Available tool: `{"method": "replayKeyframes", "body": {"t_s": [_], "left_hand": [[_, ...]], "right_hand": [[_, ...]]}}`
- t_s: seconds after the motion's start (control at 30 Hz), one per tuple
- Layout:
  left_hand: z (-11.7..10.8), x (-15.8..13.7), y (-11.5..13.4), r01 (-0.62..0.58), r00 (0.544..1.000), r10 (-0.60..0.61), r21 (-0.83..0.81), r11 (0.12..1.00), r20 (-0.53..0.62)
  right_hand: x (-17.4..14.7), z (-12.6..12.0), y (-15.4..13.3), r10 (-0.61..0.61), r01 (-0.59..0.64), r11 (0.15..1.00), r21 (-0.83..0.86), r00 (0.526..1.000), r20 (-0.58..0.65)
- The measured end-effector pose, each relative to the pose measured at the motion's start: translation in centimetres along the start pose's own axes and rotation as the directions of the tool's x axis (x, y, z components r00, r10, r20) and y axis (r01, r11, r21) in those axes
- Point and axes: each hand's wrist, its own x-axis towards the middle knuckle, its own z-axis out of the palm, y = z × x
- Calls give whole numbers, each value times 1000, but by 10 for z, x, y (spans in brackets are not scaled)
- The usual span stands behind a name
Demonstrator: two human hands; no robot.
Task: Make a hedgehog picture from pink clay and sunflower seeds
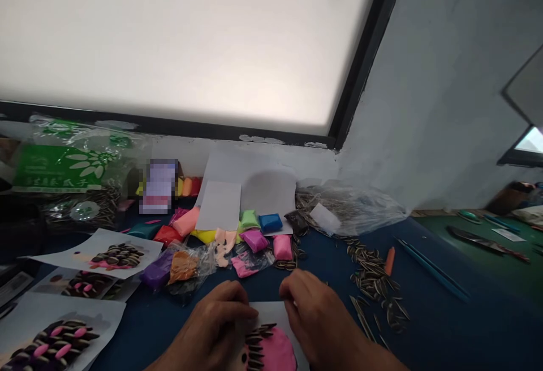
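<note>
Flanking a paper point(265, 306) low in the head view, the left hand point(218, 320) and right hand point(318, 314) are hovering beside pink clay point(280, 351), which is bearing seeds point(255, 347) along its left. Both hands' fingers are curling close together; whether they are pinching anything, I cannot tell. A seed pile point(371, 274) is lying at right. Seemingly, the person is setting seeds into clay; the next move is probably calling for a fine pinch and light press on bare pink.
</note>
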Motion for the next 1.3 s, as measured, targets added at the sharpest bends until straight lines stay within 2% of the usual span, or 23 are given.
{"method": "replayKeyframes", "body": {"t_s": [0.07, 0.13, 0.33, 0.47, 0.7, 0.93, 1.17, 1.23, 1.3], "left_hand": [[-1, 0, 1, 11, 1000, -11, 9, 1000, 5], [-1, 0, 1, 15, 1000, -15, 18, 1000, 11], [2, -2, -3, -32, 999, 32, 14, 999, -19], [2, -2, -3, -27, 1000, 27, 4, 1000, -15], [-4, 0, 4, 2, 999, -2, 0, 1000, 33], [-5, 0, 6, 45, 998, -45, 3, 999, 53], [-8, 2, 9, 65, 994, -66, 14, 998, 86], [-8, 2, 9, 67, 994, -67, 5, 998, 85], [-7, 2, 8, 73, 993, -73, 0, 997, 88]], "right_hand": [[-10, 1, -5, -77, 80, 995, 53, 995, -56], [-18, 3, -8, -103, 106, 987, 121, 994, -34], [-28, 5, -7, -52, 49, 976, 213, 999, 6], [-30, 13, -7, -49, 49, 977, 205, 999, -3], [-31, 27, -11, -26, 46, 980, 193, 994, -107], [-27, 23, -11, -44, 52, 982, 184, 998, -46], [-29, 30, -13, -10, 20, 991, 134, 997, -73], [-30, 37, -14, -1, 14, 993, 119, 994, -107], [-30, 45, -15, 9, 11, 995, 104, 982, -191]]}}
